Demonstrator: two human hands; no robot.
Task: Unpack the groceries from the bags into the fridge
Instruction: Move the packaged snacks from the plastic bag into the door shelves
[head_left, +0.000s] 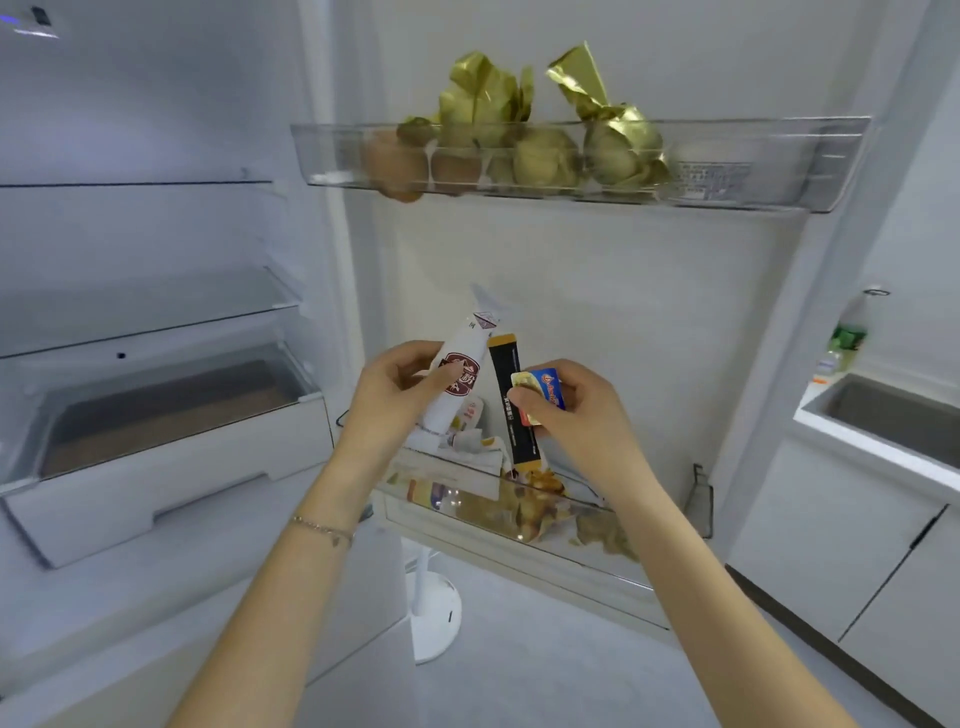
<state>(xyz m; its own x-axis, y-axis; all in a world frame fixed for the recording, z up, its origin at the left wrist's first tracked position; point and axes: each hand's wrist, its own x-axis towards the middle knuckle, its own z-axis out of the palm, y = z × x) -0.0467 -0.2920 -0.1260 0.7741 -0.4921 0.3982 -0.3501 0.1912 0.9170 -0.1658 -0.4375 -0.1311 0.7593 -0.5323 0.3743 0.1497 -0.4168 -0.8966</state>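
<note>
Our left hand (395, 387) curls round a white tube packet (457, 371) with a red-brown label. The thumb lies across its front, and the packet is tilted with its crimped top up. Our right hand (576, 410) pinches a small blue and yellow packet (540, 395) between thumb and fingers. Between the two stands a black stick sachet (517, 415) with yellow ends (whether the right hand also holds it we cannot tell), its lower end down in the lower door bin (571, 577). That bin holds a jumble of white packets and gold-wrapped pieces. Above, the upper door bin (810, 169) carries gold foil bundles (618, 150) and brown eggs (400, 163). To our left the fridge drawer (156, 483) sits under glass shelves.
</note>
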